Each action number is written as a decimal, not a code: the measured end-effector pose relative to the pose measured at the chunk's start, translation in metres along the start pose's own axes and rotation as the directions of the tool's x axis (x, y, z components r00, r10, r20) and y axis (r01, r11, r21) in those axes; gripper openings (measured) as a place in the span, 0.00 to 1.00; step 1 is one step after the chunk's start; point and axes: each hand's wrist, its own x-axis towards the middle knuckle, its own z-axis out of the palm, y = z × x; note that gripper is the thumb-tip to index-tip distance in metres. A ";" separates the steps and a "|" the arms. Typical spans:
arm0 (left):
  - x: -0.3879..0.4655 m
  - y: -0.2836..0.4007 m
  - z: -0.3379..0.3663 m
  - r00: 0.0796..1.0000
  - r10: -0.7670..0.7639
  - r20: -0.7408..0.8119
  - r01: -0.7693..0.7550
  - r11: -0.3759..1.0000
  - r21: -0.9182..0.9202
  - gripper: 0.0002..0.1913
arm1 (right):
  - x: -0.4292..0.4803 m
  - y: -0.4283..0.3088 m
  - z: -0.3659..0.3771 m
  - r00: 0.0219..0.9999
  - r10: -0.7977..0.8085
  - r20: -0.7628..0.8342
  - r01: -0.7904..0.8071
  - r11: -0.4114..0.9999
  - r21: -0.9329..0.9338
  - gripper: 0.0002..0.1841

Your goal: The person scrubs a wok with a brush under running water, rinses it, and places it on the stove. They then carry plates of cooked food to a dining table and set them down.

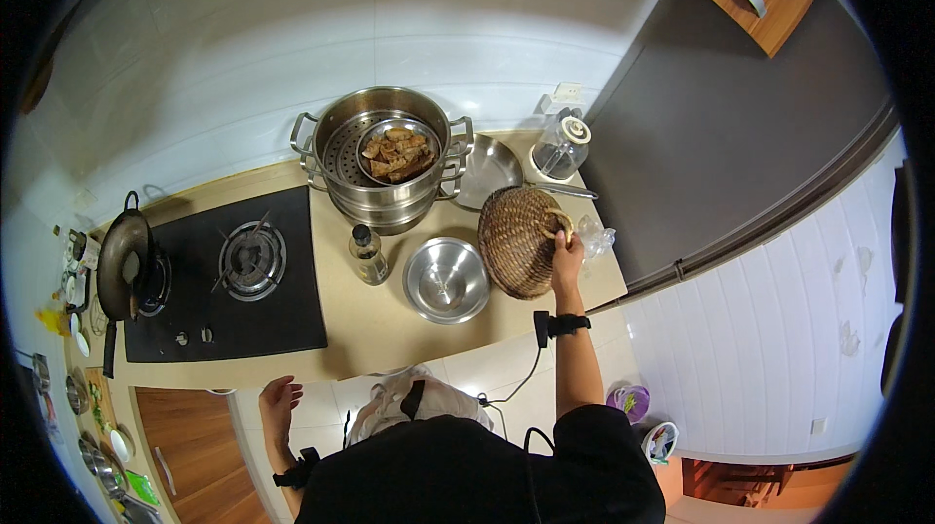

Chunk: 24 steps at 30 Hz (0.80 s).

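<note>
My right hand point(567, 255) grips the looped handle of a woven basket point(515, 243), which is tilted over the right part of the counter. My left hand point(280, 401) hangs just off the counter's front edge, fingers apart, holding nothing. A steel bowl point(446, 281) lies left of the basket, and a dark-capped bottle point(368, 255) stands left of the bowl. Behind them is a steel steamer pot point(383, 195) without a lid. Inside it, a metal dish holds brown food pieces point(398, 154) on the perforated tray.
A frying pan point(489, 166) and an electric glass kettle point(561, 151) stand behind the basket, with a crumpled plastic bag point(597, 236) at its right. At left, a black gas hob point(226, 327) bears a wok point(123, 265). Bowls and a cutting board point(100, 400) line the left counter.
</note>
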 end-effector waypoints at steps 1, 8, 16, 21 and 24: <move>0.000 0.000 0.002 1.000 -0.004 0.010 0.005 1.000 0.000 0.11 | 0.001 0.008 0.007 0.999 0.037 -0.024 -0.037 0.999 -0.011 0.10; -0.013 -0.002 0.006 0.999 -0.047 -0.018 0.047 0.999 -0.002 0.11 | 0.007 0.035 0.017 0.995 0.041 -0.091 -0.053 0.990 -0.131 0.13; -0.023 -0.025 -0.005 0.995 -0.053 -0.086 0.049 0.998 -0.039 0.11 | 0.013 -0.078 0.054 0.914 -0.274 -0.301 0.099 0.867 -0.489 0.23; -0.029 -0.035 -0.004 0.994 0.000 -0.107 -0.005 0.999 -0.045 0.11 | 0.028 -0.204 0.148 0.846 -0.324 0.423 0.315 0.944 0.094 0.24; -0.031 -0.038 -0.001 0.990 -0.009 -0.139 -0.003 0.996 -0.089 0.11 | 0.041 -0.229 0.212 0.757 -0.132 0.640 0.273 0.954 -0.126 0.21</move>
